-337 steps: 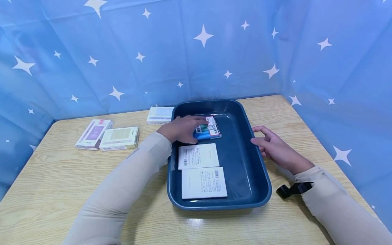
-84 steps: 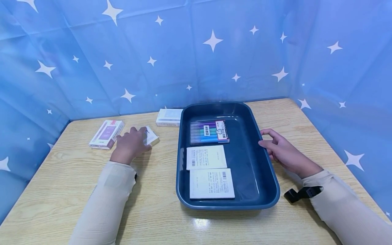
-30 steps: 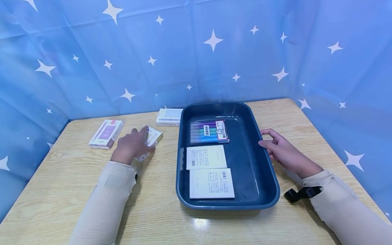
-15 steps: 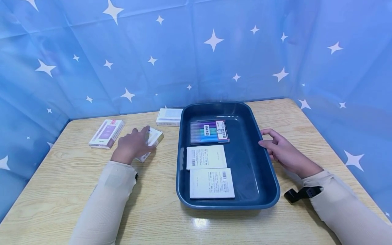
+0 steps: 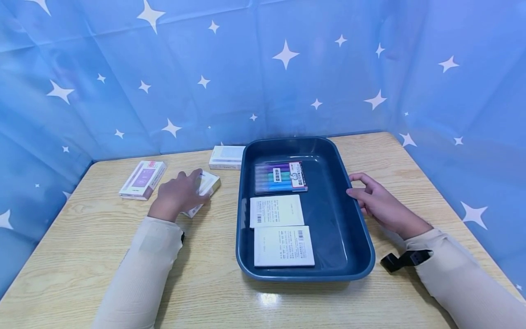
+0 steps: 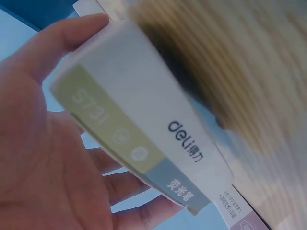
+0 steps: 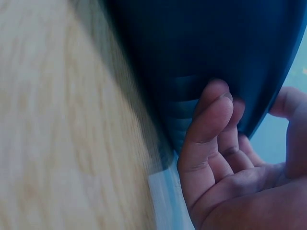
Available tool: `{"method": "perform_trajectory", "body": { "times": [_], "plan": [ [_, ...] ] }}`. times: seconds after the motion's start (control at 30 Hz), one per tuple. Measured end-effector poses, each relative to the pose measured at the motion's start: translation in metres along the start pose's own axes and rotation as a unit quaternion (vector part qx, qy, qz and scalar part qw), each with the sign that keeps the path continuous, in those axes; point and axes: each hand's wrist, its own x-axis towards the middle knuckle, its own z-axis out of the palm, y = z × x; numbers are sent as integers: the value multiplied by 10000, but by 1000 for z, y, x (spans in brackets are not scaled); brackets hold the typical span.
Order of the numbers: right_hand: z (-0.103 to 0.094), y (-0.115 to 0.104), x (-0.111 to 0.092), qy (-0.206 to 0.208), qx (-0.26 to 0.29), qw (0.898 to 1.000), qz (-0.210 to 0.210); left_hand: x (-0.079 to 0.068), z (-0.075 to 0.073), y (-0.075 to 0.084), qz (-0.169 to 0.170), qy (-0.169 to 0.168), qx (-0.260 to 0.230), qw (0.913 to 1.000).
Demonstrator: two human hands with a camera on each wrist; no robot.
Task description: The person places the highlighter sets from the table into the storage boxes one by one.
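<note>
My left hand [image 5: 178, 194] holds a white highlighter box [image 6: 129, 96] on the left part of the table. In the left wrist view the thumb lies at one end and the fingers curl along the far side; "deli" and "S731" show on it. With thumb over the rim and fingers bent against the outer wall, my right hand [image 5: 380, 203] pinches the right side of a dark blue tray [image 5: 334, 219]. Inside the tray lie a clear pack of coloured pens [image 5: 281, 177] and two flat white packs, one in the middle [image 5: 276, 211] and one nearer [image 5: 283, 246], printed with barcodes.
A white box with a purple panel [image 5: 141, 179] lies at the far left of the wooden table [image 5: 213, 283]. Another white box [image 5: 227, 157] sits against the tray's back left side. A blue star-patterned curtain [image 5: 197, 109] hangs behind.
My left hand has left the pen pack in the tray and gone to the highlighter box, which has turned and shifted right, away from the purple-panelled box. My right hand has stayed on the rim.
</note>
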Motion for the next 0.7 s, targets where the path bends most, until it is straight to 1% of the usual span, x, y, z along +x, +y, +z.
{"method": "perform_trajectory", "body": {
  "times": [0.7],
  "plan": [
    [0,0,0,-52,123,9999,-18,-6,-5,7,104,308,-69,9994]
  ]
}}
